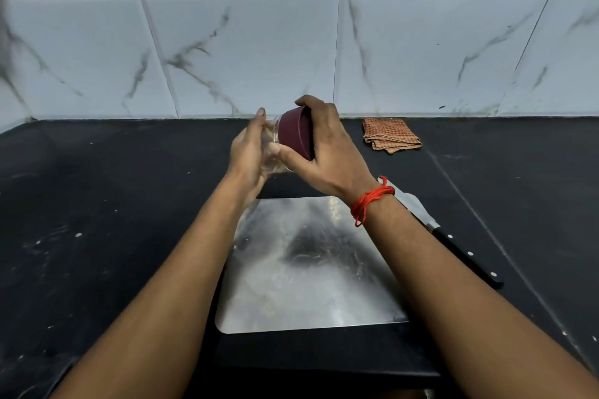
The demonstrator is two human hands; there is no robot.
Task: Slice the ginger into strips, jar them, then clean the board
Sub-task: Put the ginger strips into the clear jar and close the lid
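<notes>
1. Head view, from the left: the left hand (248,152) is curled round the body of a clear glass jar (271,136), with the fingertips wrapped over its far side and the palm under it.
2. The jar is held in the air, tipped onto its side, above the black counter (97,204) just beyond the far edge of the board. There is something pale yellow inside, but it is too blurred to tell whether it is ginger strips.
3. A dark red lid (295,133) sits on the jar's mouth, which faces right.
4. The right hand (329,152) grips the lid, with the thumb on the near rim and the fingers bent over the top. A red thread (372,199) is tied round that wrist.
5. The steel board (308,275) lies flat on the counter under the forearms. It shows faint smears and a few tiny scraps.
6. A folded checked cloth (390,134) lies by the tiled wall (227,42), to the right of the hands.
7. A black-handled knife (453,243) lies on the counter just beside the board's right edge, with its blade partly hidden by the right wrist.
8. Count: two hands, one jar, one lid, one board, one cloth, one knife.
</notes>
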